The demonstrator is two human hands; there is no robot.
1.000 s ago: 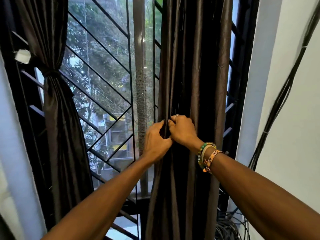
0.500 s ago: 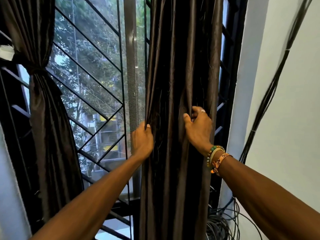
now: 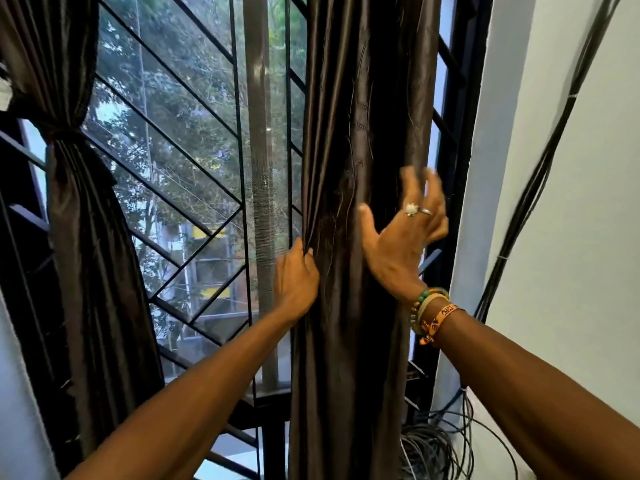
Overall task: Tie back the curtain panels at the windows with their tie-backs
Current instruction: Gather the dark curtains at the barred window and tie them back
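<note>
A dark brown satin curtain panel hangs straight down at the right side of the window. My left hand grips its left edge, fingers curled into the folds. My right hand lies spread on the front of the same panel with fingers straight and blurred, reaching toward its right edge. A second brown curtain panel at the left is gathered and bound by a dark tie-back. No tie-back shows on the right panel.
A black window grille with slanted bars and a grey mesh post stand between the panels. Black cables run down the white wall at the right and coil on the floor.
My hands, first together at the panel's middle, have parted. The left one moved to the left edge; the right one let go of the folds, opened and slid toward the right edge.
</note>
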